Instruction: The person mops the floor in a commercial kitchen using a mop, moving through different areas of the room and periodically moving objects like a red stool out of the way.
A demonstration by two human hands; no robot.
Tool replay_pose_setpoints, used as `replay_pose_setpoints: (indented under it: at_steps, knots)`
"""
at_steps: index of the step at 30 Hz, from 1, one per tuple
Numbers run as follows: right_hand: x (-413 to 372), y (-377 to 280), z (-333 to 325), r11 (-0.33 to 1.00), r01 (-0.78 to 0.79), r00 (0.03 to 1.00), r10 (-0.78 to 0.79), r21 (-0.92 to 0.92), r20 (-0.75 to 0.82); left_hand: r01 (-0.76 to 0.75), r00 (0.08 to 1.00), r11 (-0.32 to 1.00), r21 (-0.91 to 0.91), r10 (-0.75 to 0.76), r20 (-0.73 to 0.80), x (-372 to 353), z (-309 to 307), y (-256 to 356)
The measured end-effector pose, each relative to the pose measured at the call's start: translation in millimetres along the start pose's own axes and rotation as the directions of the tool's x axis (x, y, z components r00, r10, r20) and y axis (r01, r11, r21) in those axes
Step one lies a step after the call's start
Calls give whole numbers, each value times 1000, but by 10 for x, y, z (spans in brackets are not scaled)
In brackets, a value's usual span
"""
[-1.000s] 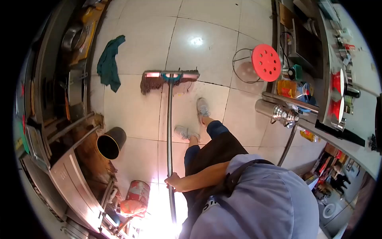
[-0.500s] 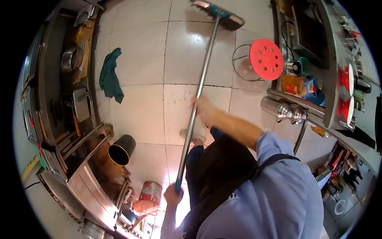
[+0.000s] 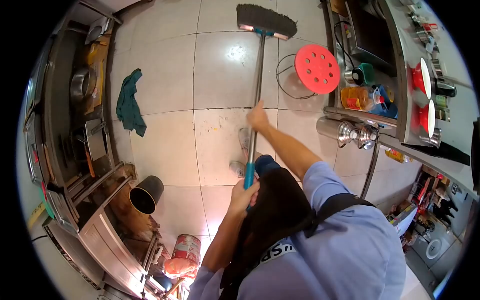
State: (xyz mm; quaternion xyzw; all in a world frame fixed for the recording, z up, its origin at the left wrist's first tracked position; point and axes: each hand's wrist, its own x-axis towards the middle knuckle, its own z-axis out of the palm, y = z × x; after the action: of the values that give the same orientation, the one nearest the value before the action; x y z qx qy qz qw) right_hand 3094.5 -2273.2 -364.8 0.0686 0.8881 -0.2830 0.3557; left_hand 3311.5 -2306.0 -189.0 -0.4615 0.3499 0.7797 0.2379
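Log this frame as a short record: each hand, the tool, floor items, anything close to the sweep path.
left hand: closed on the blue grip of the broom
right hand: closed on the metal pole, nearer the broom head
broom head: dark bristles, on the tiles ahead of the feet
specks: small, scattered, left of the pole
stool: red seat with holes, right of the pole, close to the head
green cloth: crumpled on floor, left
bin: dark, left
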Motion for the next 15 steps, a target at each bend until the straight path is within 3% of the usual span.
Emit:
replay_pose_setpoints:
  at_steps: [2,4,5,6,8,9,10,11,13,15]
  knots:
    - [-570,-81,181,993,-114,990,112,18,89,-20,1000,997,71,21,-14,-327,-315,-319]
    - [-1019,221,658,998,53,998,-52,15,-36,21,994,993,114,-9,-108,-787,-542,-602]
    - [-1403,147,623,999,40,995,-42,28,88,55,990,988,144,-35,-135,-1026,-673,-753]
    - [-1540,395,954,972,84,985,-114,221,129,90,984,981,173,-61,-165,-1275,-786,-894]
    - [-2228,378,1148,990,-29,989,8,138,149,111,958,981,157,-63,-281,-1813,-952,-1213]
    - [-2718,666,1584,1000,-2,981,-3,24,194,130,941,979,155,-73,-329,-2031,-1062,-1406]
    - [-2992,713,1587,997,-24,929,-6,78,370,163,923,969,183,-84,-376,-2236,-1164,-1546]
    - [-3281,571,1361,990,-121,806,52,78,590,198,903,955,222,-90,-421,-2436,-1258,-1671]
    - [-3612,567,1300,951,-309,467,152,-1,871,298,856,886,354,-84,-510,-2786,-1474,-1892]
    - [-3341,844,1487,986,-32,-63,-163,162,985,425,804,759,494,-66,-591,-3139,-1688,-2088]
